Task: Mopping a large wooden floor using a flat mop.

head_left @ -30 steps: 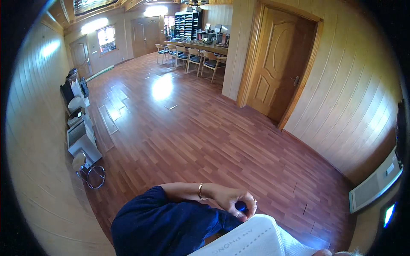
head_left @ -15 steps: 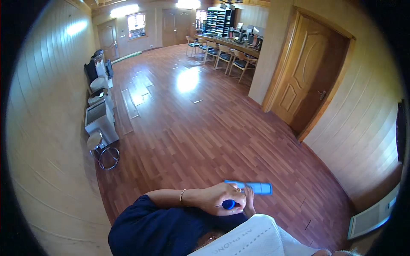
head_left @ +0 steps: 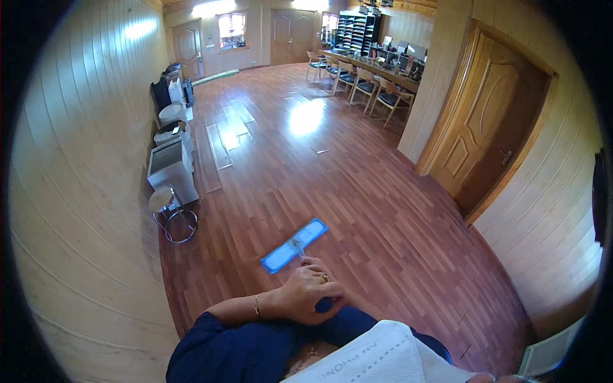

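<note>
A flat mop (head_left: 295, 245) with a blue-edged, pale pad lies on the wooden floor just ahead of me, set at a slant. My left hand (head_left: 305, 295), with a bracelet and a ring, is wrapped round the top of its handle, whose dark blue end (head_left: 324, 305) shows in the fist. Farther down the handle, fingers of my right hand (head_left: 311, 262) curl round it. Most of that hand and much of the handle are hidden behind the left hand.
A round stool (head_left: 163, 200) and a white cabinet (head_left: 172, 167) stand along the left wall. Several loose floor strips (head_left: 218, 147) lie beyond. Chairs (head_left: 391, 101) line a long desk at the far right, and a wooden door (head_left: 488, 121) is nearer on the right.
The mop head has swung from the right to the left and farther ahead across the floor. My hands have shifted slightly left with the handle, and the view has turned a little.
</note>
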`<control>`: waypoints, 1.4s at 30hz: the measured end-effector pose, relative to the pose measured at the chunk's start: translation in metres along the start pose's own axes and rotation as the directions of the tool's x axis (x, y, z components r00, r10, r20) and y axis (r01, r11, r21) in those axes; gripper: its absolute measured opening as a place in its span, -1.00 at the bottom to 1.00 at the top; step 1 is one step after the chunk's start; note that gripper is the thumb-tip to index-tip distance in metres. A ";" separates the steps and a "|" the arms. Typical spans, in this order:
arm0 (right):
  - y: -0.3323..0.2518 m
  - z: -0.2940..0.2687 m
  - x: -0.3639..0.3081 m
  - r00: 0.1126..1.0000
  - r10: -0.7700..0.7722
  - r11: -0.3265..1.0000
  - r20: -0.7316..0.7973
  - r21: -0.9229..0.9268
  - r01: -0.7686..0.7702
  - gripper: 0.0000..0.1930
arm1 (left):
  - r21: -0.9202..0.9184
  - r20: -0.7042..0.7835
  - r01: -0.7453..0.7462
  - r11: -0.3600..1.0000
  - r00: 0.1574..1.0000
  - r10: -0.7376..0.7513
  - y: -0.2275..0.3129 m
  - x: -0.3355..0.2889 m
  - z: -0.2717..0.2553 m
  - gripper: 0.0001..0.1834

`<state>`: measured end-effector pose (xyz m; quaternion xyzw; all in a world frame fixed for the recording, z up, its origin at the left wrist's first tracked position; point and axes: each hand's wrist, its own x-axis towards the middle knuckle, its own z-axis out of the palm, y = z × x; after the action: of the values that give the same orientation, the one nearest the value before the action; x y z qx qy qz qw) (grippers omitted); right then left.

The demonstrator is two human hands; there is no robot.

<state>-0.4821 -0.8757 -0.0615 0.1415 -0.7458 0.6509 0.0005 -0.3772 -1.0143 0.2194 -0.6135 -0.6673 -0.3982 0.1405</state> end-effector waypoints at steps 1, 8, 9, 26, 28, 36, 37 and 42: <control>-0.005 0.010 0.011 0.995 0.060 0.998 0.077 0.002 -0.060 -0.81 | 0.000 0.044 0.027 1.000 0.999 -0.027 0.002 0.000 -0.006 -0.87; 0.034 0.075 0.037 0.954 -0.298 0.948 -0.042 0.103 0.301 -0.79 | -0.101 0.115 -0.026 0.995 0.993 0.038 -0.011 -0.020 -0.041 -0.86; 0.035 0.077 0.046 0.952 -0.303 0.948 -0.043 0.086 0.306 -0.79 | -0.103 0.112 -0.025 0.994 0.993 0.036 -0.021 -0.025 -0.046 -0.86; -0.053 0.092 0.112 0.906 -0.416 0.877 -0.074 -0.296 0.378 -0.66 | 0.504 -0.054 0.375 0.778 0.913 -0.405 -0.177 -0.127 -0.054 -0.28; -0.050 0.087 0.102 0.910 -0.402 0.874 -0.098 -0.337 0.350 -0.62 | 0.489 0.011 0.461 0.741 0.845 -0.534 -0.198 -0.136 -0.051 -0.14; -0.082 0.074 0.074 0.982 -0.180 0.946 -0.053 -0.284 0.158 -0.68 | 0.178 0.347 0.748 0.639 0.560 -0.752 -0.298 -0.195 -0.061 0.43; -0.085 0.064 0.064 0.983 -0.170 0.946 -0.073 -0.293 0.142 -0.68 | 0.281 0.374 0.712 0.644 0.537 -0.756 -0.312 -0.196 -0.058 0.41; -0.171 0.047 0.019 0.986 -0.154 0.968 -0.066 -0.208 0.137 -0.72 | 0.382 0.294 0.703 0.600 0.523 -0.800 -0.365 -0.223 -0.019 0.11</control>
<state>-0.4553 -0.9450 0.1003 0.1683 -0.7953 0.5749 0.0932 -0.6762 -1.1596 -0.0505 -0.3156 -0.9187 -0.1961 -0.1341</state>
